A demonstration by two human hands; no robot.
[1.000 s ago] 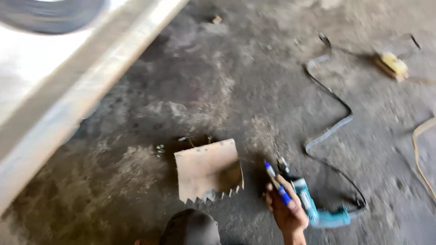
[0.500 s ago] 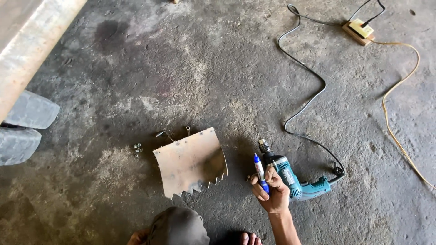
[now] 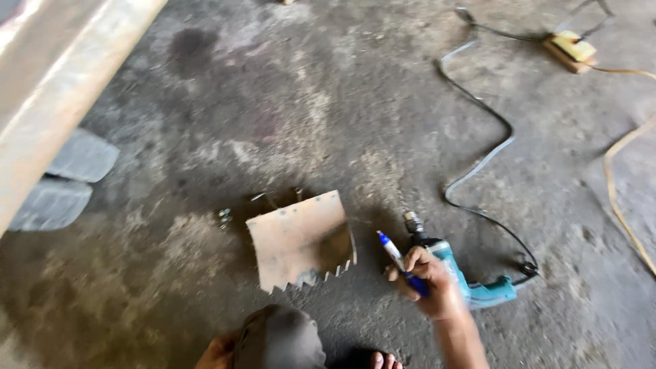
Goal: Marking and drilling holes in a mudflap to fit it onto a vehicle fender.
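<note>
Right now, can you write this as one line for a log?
right hand: holds blue pen | beside it: teal drill | left: toothed metal plate on concrete floor

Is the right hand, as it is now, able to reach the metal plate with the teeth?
Probably yes. The right hand, holding a blue pen, is just beside the metal plate, with only bare floor between them. The drill lies on its other side, not in the way.

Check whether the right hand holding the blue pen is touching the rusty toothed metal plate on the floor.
Apart. The head view shows bare concrete between the right hand, which grips the blue pen, and the rusty toothed metal plate; the pen tip is also off the plate.
</note>
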